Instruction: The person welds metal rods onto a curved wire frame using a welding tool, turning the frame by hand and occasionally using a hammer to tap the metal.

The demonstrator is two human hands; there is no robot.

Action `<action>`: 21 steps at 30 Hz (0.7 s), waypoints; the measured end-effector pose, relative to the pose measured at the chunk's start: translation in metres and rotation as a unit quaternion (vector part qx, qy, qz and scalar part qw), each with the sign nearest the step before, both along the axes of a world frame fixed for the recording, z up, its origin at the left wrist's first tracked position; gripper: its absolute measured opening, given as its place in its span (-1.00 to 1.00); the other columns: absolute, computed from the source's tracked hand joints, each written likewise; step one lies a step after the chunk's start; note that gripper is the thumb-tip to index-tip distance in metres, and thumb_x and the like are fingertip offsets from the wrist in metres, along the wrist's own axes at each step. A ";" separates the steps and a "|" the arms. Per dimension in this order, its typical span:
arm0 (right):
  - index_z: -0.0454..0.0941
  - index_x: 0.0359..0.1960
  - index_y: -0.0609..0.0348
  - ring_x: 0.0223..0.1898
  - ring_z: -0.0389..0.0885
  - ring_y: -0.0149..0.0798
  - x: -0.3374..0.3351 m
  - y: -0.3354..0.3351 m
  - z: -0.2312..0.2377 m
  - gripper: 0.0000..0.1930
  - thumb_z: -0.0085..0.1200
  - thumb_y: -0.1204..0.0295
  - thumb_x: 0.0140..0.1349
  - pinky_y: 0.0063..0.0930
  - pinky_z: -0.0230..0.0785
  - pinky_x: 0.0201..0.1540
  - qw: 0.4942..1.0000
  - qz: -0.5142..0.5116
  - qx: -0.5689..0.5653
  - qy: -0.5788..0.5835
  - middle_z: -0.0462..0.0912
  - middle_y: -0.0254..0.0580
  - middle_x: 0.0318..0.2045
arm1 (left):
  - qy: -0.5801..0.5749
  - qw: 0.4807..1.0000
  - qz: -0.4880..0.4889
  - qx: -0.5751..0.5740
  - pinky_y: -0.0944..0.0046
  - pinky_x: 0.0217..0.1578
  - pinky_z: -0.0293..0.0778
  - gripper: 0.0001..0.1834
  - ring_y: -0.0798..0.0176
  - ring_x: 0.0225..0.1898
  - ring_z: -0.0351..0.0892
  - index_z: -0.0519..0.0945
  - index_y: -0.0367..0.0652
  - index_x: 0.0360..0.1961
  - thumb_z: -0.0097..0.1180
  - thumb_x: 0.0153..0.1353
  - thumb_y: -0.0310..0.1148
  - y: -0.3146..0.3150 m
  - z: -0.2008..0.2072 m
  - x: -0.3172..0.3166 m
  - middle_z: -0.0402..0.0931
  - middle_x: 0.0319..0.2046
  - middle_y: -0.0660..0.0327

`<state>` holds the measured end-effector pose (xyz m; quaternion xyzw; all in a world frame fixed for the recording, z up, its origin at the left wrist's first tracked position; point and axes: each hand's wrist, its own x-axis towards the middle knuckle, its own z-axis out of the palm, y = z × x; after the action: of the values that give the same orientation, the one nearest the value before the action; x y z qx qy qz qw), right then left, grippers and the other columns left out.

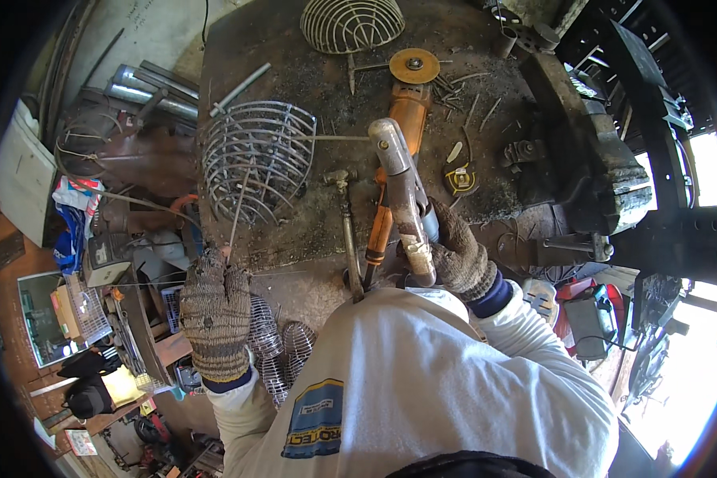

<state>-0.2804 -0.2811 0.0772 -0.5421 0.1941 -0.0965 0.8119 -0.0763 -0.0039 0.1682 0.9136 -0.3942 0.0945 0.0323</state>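
A curved wire cage [259, 159] of bent metal rods lies at the left of the dark workbench. One thin rod runs from it toward me, and my gloved left hand [217, 323] is closed on its near end. My gloved right hand [460, 259] is wrapped round a long, worn grey-brown piece [402, 187] with rounded ends and a bolt; its exact kind is unclear, and it stands up close to my chest. Beneath and beside it lies an orange angle grinder [409, 115], its disc at the far end. A hammer [347, 223] rests between the cage and the grinder.
Another wire cage [352, 28] sits at the bench's far edge. A tape measure [460, 180] and scattered rods lie right of the grinder. A heavy vise [589, 167] stands at the right. Smaller wire cages [267, 334] are below the bench edge, near my left hand.
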 end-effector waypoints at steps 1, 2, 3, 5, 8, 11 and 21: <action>0.30 0.29 0.24 0.09 0.53 -0.30 0.000 0.000 -0.003 -0.30 0.33 0.22 0.20 -0.33 0.38 0.17 1.000 0.003 -0.003 -0.003 0.55 -0.14 0.10 | -0.047 0.998 -0.027 0.024 0.04 0.03 0.49 -0.61 -0.06 -0.03 0.58 0.61 -0.12 0.04 0.21 0.17 -0.32 0.002 -0.002 0.001 0.61 -0.05 0.02; 0.29 0.30 0.24 0.09 0.53 -0.30 -0.001 -0.001 -0.006 -0.29 0.34 0.21 0.19 -0.33 0.37 0.18 1.000 0.004 -0.007 -0.005 0.55 -0.14 0.10 | -0.022 0.999 -0.033 0.011 0.03 0.01 0.49 -0.62 -0.07 -0.06 0.59 0.61 -0.13 0.03 0.21 0.17 -0.32 0.002 0.000 0.005 0.61 -0.07 0.02; 0.29 0.30 0.24 0.10 0.53 -0.30 -0.002 -0.002 -0.008 -0.28 0.35 0.20 0.19 -0.32 0.37 0.18 1.000 0.006 -0.011 -0.008 0.55 -0.14 0.10 | -0.020 0.999 -0.034 0.009 0.03 0.01 0.49 -0.62 -0.07 -0.06 0.59 0.61 -0.13 0.03 0.21 0.17 -0.32 0.000 0.002 0.003 0.61 -0.07 0.02; 0.30 0.29 0.24 0.09 0.53 -0.29 -0.001 -0.003 0.000 -0.26 0.38 0.21 0.16 -0.31 0.37 0.19 0.999 0.026 -0.025 0.018 0.55 -0.13 0.11 | 0.066 0.997 0.003 -0.041 0.02 -0.02 0.50 -0.63 -0.09 -0.08 0.59 0.61 -0.14 0.02 0.21 0.17 -0.34 -0.009 0.011 0.000 0.61 -0.10 0.01; 0.30 0.28 0.24 0.12 0.51 -0.28 0.001 -0.001 -0.003 -0.26 0.40 0.24 0.13 -0.32 0.36 0.19 1.000 0.022 -0.016 -0.004 0.53 -0.13 0.12 | 0.006 1.000 0.001 -0.026 0.03 -0.05 0.51 -0.64 -0.09 -0.10 0.60 0.61 -0.15 0.02 0.20 0.17 -0.36 -0.007 0.006 -0.004 0.61 -0.13 0.01; 0.31 0.28 0.24 0.16 0.48 -0.28 0.003 0.003 -0.011 -0.28 0.39 0.29 0.14 -0.32 0.35 0.22 0.999 0.019 -0.012 -0.040 0.52 -0.13 0.13 | 0.040 0.998 0.001 -0.051 0.05 -0.06 0.52 -0.65 -0.07 -0.12 0.61 0.62 -0.15 0.01 0.19 0.17 -0.38 -0.007 0.005 0.000 0.62 -0.15 0.02; 0.33 0.27 0.21 0.03 0.57 -0.34 0.007 0.013 -0.012 -0.32 0.38 0.32 0.15 -0.37 0.44 0.13 0.996 -0.035 -0.045 -0.061 0.58 -0.19 0.05 | 0.011 0.999 -0.016 -0.039 0.06 -0.10 0.53 -0.64 -0.06 -0.10 0.62 0.59 -0.10 0.04 0.21 0.18 -0.41 -0.007 0.004 -0.001 0.61 -0.07 0.04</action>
<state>-0.2737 -0.2683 0.0652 -0.5640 0.1583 -0.1669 0.7931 -0.0772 -0.0107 0.1721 0.9062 -0.4045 0.0986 0.0735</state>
